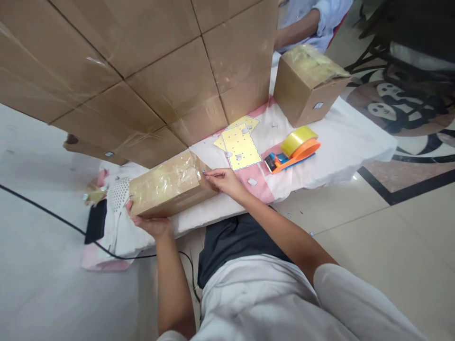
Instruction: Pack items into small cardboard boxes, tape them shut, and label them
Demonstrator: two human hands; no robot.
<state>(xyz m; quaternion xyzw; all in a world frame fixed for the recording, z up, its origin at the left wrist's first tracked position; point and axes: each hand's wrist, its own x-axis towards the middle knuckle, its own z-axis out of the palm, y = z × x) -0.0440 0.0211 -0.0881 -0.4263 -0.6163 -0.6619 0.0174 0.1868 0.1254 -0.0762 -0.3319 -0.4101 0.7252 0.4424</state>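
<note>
A small cardboard box (167,187) sealed with clear tape lies on the white-covered table (355,142) right in front of me. My left hand (149,222) grips its near left end from below. At the box's right end my right hand (223,181) rests with the fingertips pressed to the top edge. A yellow sticker sheet (241,146) lies just beyond my right hand. An orange and blue tape dispenser (295,149) with a yellow roll sits to the right of the sheet.
A wall of stacked large cartons (142,66) fills the back of the table. Another taped box (309,85) stands at the far right, with a co-worker's arm (302,26) behind it. A black device (95,220) and a cable (42,210) lie at the left.
</note>
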